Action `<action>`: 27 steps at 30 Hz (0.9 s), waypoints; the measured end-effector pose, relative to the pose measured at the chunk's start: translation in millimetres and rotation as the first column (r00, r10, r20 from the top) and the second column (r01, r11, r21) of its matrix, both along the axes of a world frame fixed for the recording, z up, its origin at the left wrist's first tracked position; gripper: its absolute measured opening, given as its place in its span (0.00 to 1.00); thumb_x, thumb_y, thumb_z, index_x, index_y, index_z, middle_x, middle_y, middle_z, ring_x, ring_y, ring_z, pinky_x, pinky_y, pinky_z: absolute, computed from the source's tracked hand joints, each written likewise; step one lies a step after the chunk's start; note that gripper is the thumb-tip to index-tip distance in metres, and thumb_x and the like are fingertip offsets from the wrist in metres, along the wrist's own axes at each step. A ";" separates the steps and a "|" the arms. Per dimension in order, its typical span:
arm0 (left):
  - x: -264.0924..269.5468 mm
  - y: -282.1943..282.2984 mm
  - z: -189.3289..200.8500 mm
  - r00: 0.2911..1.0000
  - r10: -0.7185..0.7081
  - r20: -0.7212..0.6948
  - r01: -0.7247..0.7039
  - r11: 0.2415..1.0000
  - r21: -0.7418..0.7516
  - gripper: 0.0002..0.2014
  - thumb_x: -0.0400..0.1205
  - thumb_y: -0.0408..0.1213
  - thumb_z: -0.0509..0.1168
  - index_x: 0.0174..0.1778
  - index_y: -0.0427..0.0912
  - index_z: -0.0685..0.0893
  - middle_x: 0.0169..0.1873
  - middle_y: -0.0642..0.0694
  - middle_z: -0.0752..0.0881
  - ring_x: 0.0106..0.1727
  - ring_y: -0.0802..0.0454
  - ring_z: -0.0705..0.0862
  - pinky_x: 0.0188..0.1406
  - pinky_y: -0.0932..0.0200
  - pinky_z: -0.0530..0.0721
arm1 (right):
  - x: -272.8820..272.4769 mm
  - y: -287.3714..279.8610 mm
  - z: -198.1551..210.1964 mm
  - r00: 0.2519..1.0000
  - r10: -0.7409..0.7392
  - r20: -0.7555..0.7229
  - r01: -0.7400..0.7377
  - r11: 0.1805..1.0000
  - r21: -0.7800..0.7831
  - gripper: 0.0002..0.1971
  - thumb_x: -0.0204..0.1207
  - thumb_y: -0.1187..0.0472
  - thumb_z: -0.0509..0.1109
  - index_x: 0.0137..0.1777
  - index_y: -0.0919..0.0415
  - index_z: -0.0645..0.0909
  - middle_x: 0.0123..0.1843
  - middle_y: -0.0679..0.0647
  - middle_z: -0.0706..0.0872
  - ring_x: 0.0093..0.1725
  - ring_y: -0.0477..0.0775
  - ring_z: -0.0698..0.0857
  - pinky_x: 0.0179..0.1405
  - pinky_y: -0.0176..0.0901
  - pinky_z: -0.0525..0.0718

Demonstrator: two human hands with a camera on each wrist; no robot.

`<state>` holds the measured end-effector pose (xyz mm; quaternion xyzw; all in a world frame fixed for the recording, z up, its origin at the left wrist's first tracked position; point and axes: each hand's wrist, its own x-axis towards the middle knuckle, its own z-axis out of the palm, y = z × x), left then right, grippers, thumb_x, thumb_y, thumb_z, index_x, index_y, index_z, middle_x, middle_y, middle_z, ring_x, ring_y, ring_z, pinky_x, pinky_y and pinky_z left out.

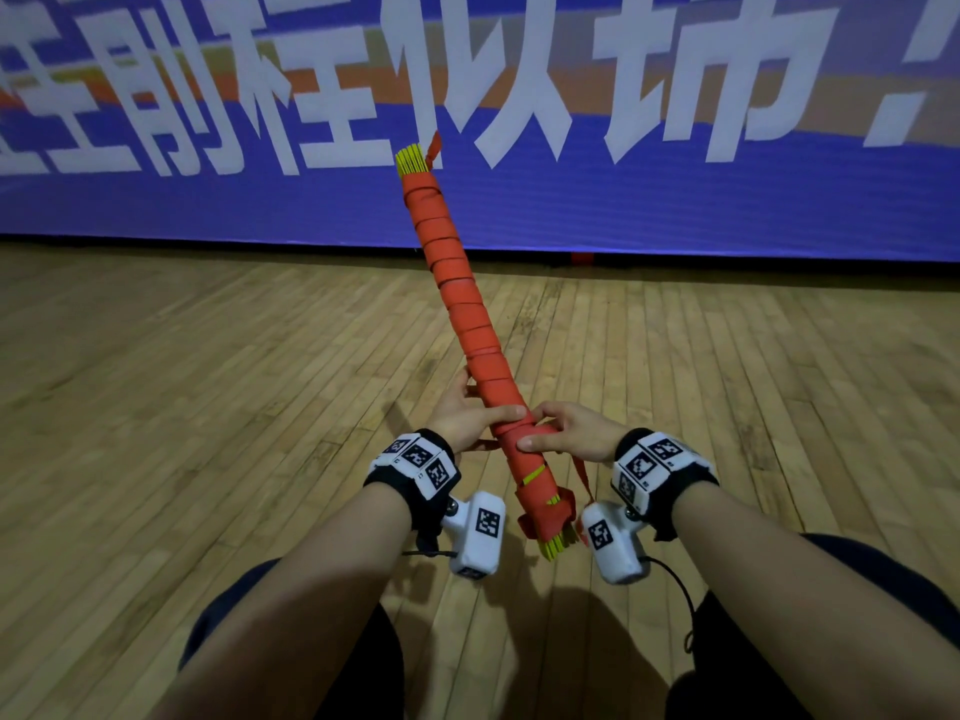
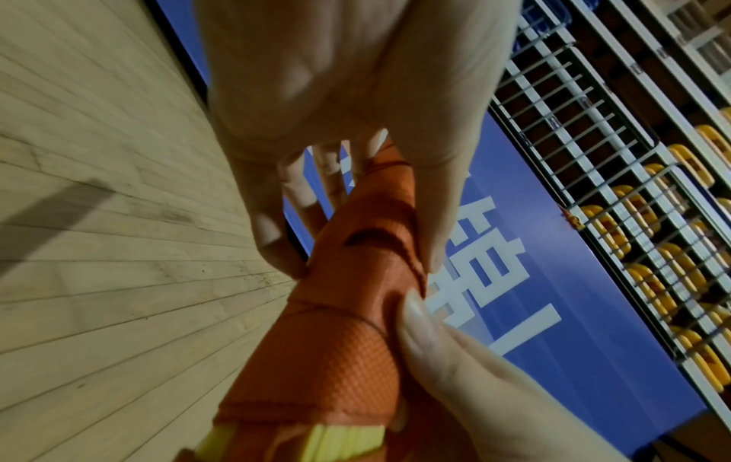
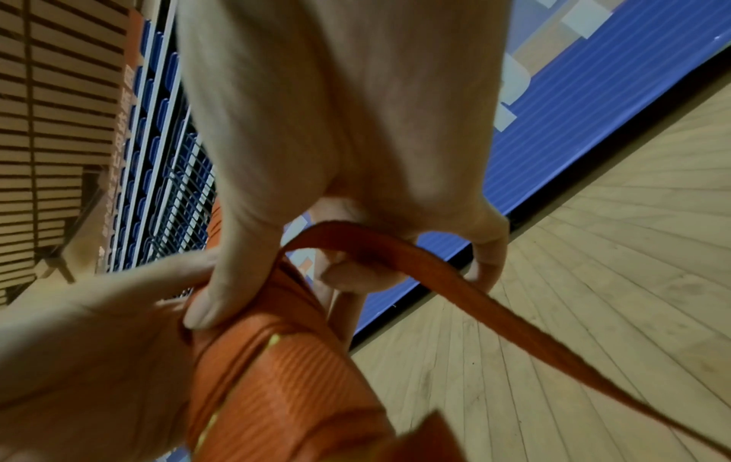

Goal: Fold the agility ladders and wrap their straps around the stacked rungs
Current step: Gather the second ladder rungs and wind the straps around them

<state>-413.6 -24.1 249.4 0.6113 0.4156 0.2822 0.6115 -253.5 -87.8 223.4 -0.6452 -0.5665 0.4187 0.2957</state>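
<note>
A long bundle of stacked yellow rungs (image 1: 558,544), wound almost end to end in orange strap (image 1: 457,283), points up and away from me at a slant. My left hand (image 1: 470,415) grips the bundle (image 2: 348,312) near its lower end, thumb across the top. My right hand (image 1: 563,433) holds the bundle just below, thumb pressed on the wrapping (image 3: 277,359). A loose strap tail (image 3: 494,300) passes through the right fingers and hangs down past the wrist (image 1: 584,478). Another short strap end (image 1: 434,148) sticks out at the far tip.
A wooden plank floor (image 1: 208,407) spreads all around. A blue banner with large white characters (image 1: 675,174) runs along the wall ahead. Behind it, railings and yellow seats (image 2: 648,281) show in the left wrist view. My knees (image 1: 291,641) are at the bottom.
</note>
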 end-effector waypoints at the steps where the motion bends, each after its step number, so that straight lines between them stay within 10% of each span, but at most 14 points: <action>1: -1.6 0.4 0.3 1.000 -0.005 0.005 0.005 1.000 -0.003 0.36 0.71 0.29 0.78 0.73 0.48 0.71 0.63 0.45 0.78 0.52 0.51 0.83 0.34 0.54 0.87 | 1.3 -0.5 0.8 1.000 0.010 -0.020 -0.011 1.000 -0.014 0.16 0.76 0.57 0.73 0.60 0.61 0.76 0.58 0.62 0.84 0.57 0.59 0.82 0.63 0.53 0.78; 11: -4.2 1.0 0.4 0.998 -0.014 0.061 0.013 1.000 0.022 0.43 0.69 0.24 0.78 0.77 0.44 0.64 0.64 0.44 0.80 0.61 0.45 0.83 0.47 0.46 0.89 | 3.0 -2.2 3.1 0.997 0.025 -0.067 -0.026 0.999 -0.024 0.19 0.77 0.58 0.71 0.66 0.63 0.77 0.64 0.62 0.84 0.65 0.60 0.81 0.72 0.54 0.75; 27: -4.7 2.3 2.4 0.995 0.011 0.103 -0.013 1.000 0.018 0.37 0.71 0.27 0.77 0.73 0.48 0.68 0.60 0.44 0.83 0.58 0.45 0.85 0.52 0.44 0.87 | 3.9 -5.1 1.9 0.972 -0.068 -0.224 0.088 0.993 0.082 0.04 0.75 0.64 0.73 0.49 0.60 0.83 0.45 0.54 0.85 0.48 0.52 0.81 0.52 0.42 0.76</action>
